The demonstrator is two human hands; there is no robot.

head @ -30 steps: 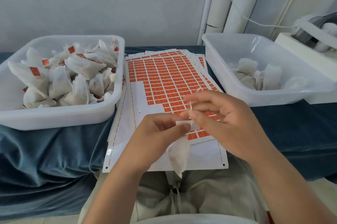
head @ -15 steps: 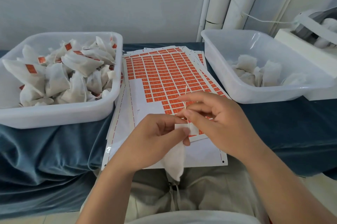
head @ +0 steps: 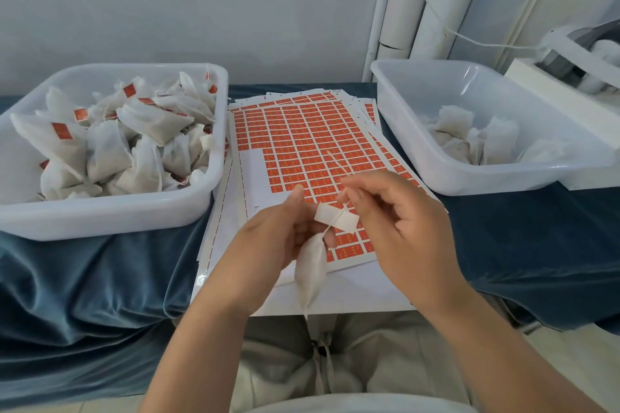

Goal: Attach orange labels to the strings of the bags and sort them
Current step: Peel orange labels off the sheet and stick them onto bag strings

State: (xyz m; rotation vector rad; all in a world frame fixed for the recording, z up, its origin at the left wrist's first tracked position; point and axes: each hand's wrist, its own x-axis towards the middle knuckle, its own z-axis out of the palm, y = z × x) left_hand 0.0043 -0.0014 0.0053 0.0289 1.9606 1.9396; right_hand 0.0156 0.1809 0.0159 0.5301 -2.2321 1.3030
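Opened out since a second ago: thumb of the left hand [head: 268, 244] lifted away, more of the label [head: 332, 217] bared, white side up, hovering just over the near end of the label sheet [head: 302, 130]. Pinching the string [head: 336, 164] in the right hand [head: 409, 231], fingertips pressed together on it, loose end poking up over the sheet's orange rows. Laid straight across the label's middle, probably so as to be trapped once folded shut. Gripping the neck of the bag [head: 310, 268] in the left hand's curled fingers, pouch dangling past the sheet's near edge, likely to keep its weight from dragging the string off line. Label's own support: impossible to tell, left fingertips or right. Left of the sheet, a left bin [head: 117, 214] heaped with bags already tagged orange; right of the sheet, a right bin [head: 469, 179] with a few plain ones: seemingly supply on one side and finished on the other, with the sheet between for short reaches. All set on a worktop [head: 503, 231] draped in blue cloth. Yet to do, judging from this: fold, press, drop into the left bin.
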